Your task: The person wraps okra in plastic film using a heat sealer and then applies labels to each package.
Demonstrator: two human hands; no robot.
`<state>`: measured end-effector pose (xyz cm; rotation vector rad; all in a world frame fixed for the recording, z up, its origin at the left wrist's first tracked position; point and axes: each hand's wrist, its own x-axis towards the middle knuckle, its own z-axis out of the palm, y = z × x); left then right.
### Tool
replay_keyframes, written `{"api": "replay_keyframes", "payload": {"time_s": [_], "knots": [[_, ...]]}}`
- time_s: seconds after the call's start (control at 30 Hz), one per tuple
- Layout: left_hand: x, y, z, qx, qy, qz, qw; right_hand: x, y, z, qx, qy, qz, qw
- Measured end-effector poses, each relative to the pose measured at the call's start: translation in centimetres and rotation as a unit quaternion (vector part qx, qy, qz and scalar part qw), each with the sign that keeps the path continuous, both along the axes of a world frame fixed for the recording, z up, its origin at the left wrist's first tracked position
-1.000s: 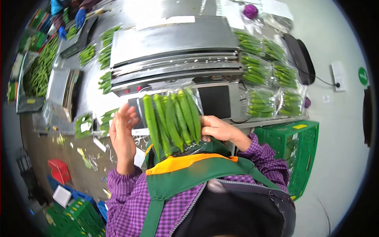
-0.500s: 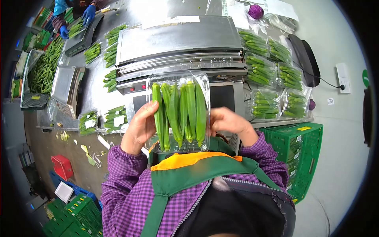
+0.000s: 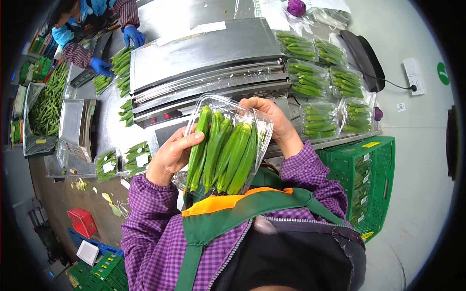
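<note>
In front of my chest a clear plastic tray [image 3: 262, 138] holds several green okra pods [image 3: 221, 150] lying side by side lengthwise. My left hand [image 3: 172, 154] grips the tray's left side, thumb laid over the outermost pod. At the upper right corner my right hand [image 3: 273, 119] pinches the rim, with clear film bunched near the fingers. The tray sits slightly tilted, its top leaning right. Just beyond it stands a metal wrapping machine [image 3: 204, 53] with red lit switches.
Packed okra trays [image 3: 318, 119] stand in rows on the right. A green crate [image 3: 383, 189] is below them. Left are a scale [image 3: 75, 123], a bin of loose okra [image 3: 48, 104] and labelled packs [image 3: 138, 157]. Across the table, a co-worker's blue-gloved hand [image 3: 132, 36] is near okra packs.
My right hand has moved up from the tray's right side to its upper right corner. The tray has tilted. The co-worker has leaned in, hands now over packs beside the machine.
</note>
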<state>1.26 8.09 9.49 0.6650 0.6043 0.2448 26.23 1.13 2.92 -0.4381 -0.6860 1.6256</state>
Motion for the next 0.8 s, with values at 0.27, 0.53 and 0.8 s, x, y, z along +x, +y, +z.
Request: {"api": "replay_keyframes", "payload": {"time_s": [0.27, 0.53, 0.8], "knots": [[0.3, 0.3, 0.8, 0.053, -0.011, -0.045, 0.997, 2.0, -1.2, 2.5, 0.083, -0.117, -0.145, 0.979], [1.2, 0.0, 1.2, 0.057, -0.016, -0.036, 0.998, 2.0, -2.5, 4.3, 0.034, -0.233, -0.078, 0.969], [0.2, -0.1, 1.2, 0.058, -0.005, -0.028, 0.998, 0.4, -3.3, 2.2, -0.039, -0.151, -0.089, 0.984]]}}
